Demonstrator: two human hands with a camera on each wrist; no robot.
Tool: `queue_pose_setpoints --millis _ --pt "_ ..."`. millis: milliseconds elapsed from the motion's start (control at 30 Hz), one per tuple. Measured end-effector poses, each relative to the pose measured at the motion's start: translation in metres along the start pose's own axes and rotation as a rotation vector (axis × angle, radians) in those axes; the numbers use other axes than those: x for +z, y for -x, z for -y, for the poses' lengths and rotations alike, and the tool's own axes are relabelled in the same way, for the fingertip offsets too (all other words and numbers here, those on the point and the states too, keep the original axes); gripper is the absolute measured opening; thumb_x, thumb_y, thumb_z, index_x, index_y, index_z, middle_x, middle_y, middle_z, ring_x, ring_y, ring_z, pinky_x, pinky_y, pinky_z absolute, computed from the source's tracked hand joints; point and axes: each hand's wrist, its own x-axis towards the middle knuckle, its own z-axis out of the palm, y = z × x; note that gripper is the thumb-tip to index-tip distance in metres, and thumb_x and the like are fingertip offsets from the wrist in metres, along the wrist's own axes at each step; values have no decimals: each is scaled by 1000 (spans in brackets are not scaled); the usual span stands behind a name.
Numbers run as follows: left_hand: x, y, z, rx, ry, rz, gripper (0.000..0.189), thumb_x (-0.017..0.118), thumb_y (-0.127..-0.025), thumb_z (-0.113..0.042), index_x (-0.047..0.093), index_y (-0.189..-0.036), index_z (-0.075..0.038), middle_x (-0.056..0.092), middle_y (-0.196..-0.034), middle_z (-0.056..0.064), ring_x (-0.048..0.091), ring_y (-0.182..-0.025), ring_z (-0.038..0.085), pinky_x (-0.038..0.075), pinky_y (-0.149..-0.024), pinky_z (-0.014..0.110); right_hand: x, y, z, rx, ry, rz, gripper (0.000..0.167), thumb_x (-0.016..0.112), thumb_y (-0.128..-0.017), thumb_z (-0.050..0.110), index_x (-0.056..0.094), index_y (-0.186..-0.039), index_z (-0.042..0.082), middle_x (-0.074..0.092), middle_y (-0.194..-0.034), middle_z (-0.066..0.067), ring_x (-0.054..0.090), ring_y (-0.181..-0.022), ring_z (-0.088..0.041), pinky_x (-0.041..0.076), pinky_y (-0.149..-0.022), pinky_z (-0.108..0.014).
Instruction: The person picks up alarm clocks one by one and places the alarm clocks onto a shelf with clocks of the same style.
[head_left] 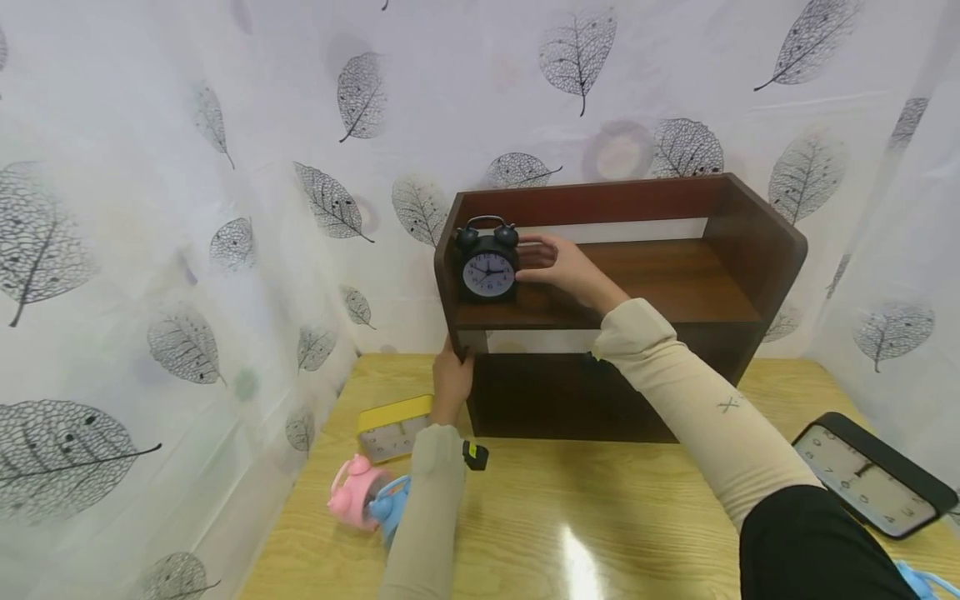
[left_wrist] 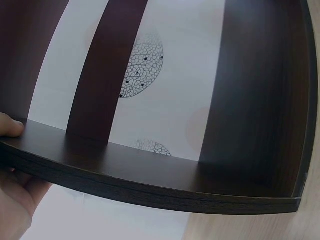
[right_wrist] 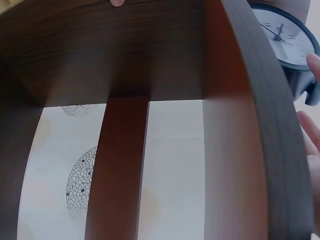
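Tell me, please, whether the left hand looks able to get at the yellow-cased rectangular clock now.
Probably yes: the yellow-cased rectangular clock lies close to the left hand with nothing visibly between them, though that hand would first need to release the dark brown wooden shelf.

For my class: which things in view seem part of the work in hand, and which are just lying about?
Seemingly part of the work:
black alarm clock, right grip beside it
shelf unit, held by the left grip

Seemingly just lying about:
yellow clock
pink alarm clock
blue item, partly hidden
black-framed clock
light-blue item, mostly cut off
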Motion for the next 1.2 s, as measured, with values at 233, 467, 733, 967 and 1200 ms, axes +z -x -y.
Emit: queue_pose_setpoints --millis 233,467,733,967,1200 --pt "3 0 1 -2 9 7 43 49 -95 -16 44 -136 -3 64 -112 29 63 -98 42 49 -82 54 -16 23 -2 -44 24 -36 63 68 -85 10 39 -141 11 49 -140 -13 47 -129 -24 41 -104 -42" --pt "5 1 0 -11 4 19 42 48 -95 -17 44 -135 -4 64 -112 28 63 -99 42 49 -83 54 -26 54 3 -82 29 -72 64 71 -83 13 41 -140 12 49 -140 -14 48 -129 -24 38 -107 -39" --pt "4 1 -6 -9 0 -2 42 51 -94 -16 46 -133 -1 64 -108 31 62 -97 45 48 -81 56 -30 91 14 -136 91 -99 62 73 -80 13 45 -136 12 55 -135 -11 54 -123 -19 41 -103 -34" --pt "3 1 -7 -32 -13 -12 41 53 -93 -17 47 -130 -2 64 -105 32 61 -97 47 48 -82 57 -37 119 14 -215 125 -118 63 73 -79 9 46 -136 11 54 -135 -11 55 -120 -9 45 -96 -17" --pt "1 1 -2 -25 -29 -20 41 53 -93 -18 47 -130 -2 64 -105 32 61 -96 47 47 -81 57 -45 147 -3 -271 57 -147 61 69 -80 -3 46 -135 8 57 -132 -6 56 -119 -5 48 -91 -19"
